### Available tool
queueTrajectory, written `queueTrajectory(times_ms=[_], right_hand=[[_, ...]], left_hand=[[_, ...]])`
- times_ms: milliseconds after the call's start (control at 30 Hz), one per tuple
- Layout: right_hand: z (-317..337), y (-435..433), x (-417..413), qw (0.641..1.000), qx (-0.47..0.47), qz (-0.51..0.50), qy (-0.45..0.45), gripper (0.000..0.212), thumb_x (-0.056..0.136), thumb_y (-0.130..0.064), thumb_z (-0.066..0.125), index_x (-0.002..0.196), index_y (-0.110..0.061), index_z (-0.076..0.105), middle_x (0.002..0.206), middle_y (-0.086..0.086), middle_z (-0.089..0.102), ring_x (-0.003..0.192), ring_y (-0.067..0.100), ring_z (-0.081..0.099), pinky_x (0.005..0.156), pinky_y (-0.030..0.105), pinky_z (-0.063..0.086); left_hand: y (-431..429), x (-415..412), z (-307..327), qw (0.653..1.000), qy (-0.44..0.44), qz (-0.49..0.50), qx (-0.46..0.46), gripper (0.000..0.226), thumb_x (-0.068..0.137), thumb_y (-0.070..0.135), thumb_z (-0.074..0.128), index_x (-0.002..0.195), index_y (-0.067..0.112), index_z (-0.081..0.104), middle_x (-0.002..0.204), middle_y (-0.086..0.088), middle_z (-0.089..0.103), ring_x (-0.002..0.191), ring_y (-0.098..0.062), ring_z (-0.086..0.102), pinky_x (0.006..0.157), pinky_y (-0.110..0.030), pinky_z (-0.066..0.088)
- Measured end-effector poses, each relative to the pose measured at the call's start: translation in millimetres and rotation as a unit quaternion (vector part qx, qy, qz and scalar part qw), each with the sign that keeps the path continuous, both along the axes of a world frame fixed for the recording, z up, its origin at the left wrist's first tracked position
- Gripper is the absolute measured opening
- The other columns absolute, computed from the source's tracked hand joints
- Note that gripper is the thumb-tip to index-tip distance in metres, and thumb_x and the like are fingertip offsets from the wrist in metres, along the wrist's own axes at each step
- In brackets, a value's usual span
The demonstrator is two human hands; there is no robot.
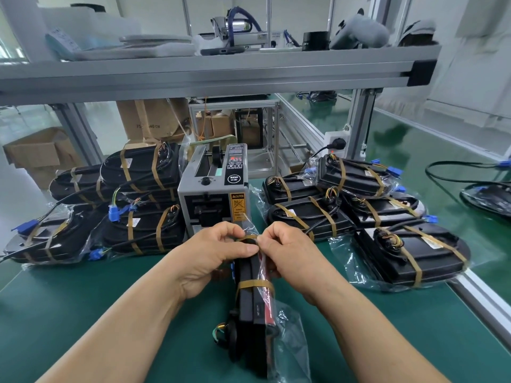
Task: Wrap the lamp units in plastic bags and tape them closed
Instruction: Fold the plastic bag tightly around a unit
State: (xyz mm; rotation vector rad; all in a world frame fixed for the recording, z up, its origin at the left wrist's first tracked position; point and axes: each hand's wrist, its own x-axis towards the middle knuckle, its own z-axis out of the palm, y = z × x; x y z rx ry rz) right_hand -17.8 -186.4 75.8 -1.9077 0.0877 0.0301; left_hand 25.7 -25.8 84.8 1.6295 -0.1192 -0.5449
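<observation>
**Taping one bagged lamp unit at the packing bench**

Head view. Holding one black lamp unit point(253, 302) on edge over the green mat point(83, 286), lengthwise away from the body, near end low in the frame. Gripping its far end with the left hand point(218, 252), fingers curled round it. Pinching with the right hand point(287, 252), fingers likewise curled, at a brown tape band point(246, 239) on that same far end, with the fingertips of both hands almost meeting. Two bands on this unit: the pinched one and a second tape band point(255, 284) round the middle. Sheathed in one clear, crinkled plastic bag point(290, 341), slack at the near end. A few short coloured wires point(219, 328) poking out on the left side.

Just behind the hands, one boxy grey tape dispenser point(213, 189) with a black control panel and a yellow caution label. To its left, a left pile point(138, 170) of about five wrapped units; exact count hard to tell where overlapping. To its right, a right pile point(309, 217) of five. Each flat, round-ended, black, glossy under film and crossed by two brown bands, some with blue connectors point(113, 212). Far right, on a separate green surface, one more unit point(489, 197) with a black cable.

Overhead, one aluminium-profile shelf point(221, 76). Beyond the bench, several brown cardboard boxes point(36, 156).
</observation>
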Motion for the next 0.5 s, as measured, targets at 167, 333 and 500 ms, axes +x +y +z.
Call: queueTrajectory(times_ms=[167,333,500], right_hand=[[-1.6,3.1,0.8,1.000,-0.005,-0.001,-0.002,0.020,0.099,-0.030,0.053,0.082,-0.021,0.055,0.080,0.001,0.061,0.070,0.016,0.055,0.071,0.038,0.053],[-2.9,5.7,0.8,1.000,0.006,-0.003,-0.003,0.021,0.099,-0.032,0.054,0.082,-0.022,0.054,0.077,-0.001,0.058,0.069,0.016,0.053,0.066,0.036,0.049],[-2.5,6.2,0.0,1.000,0.005,-0.005,-0.004,0.020,0.099,-0.032,0.053,0.082,-0.021,0.054,0.078,0.000,0.059,0.070,0.016,0.053,0.067,0.036,0.049]], left_hand=[[-3.5,-2.4,-8.0,0.991,0.079,0.054,-0.097,0.038,0.058,0.006,0.075,0.090,0.019,0.061,0.081,-0.005,0.067,0.079,-0.021,0.061,0.074,-0.036,0.047],[-3.2,-8.4,-13.7,0.979,0.104,0.088,-0.155,0.041,0.062,-0.001,0.071,0.099,0.015,0.064,0.086,-0.010,0.072,0.084,-0.026,0.064,0.084,-0.046,0.052],[-3.7,-10.2,-12.0,0.979,0.109,0.092,-0.147,0.039,0.063,0.001,0.069,0.098,0.017,0.065,0.088,-0.010,0.073,0.089,-0.027,0.064,0.099,-0.052,0.047]])
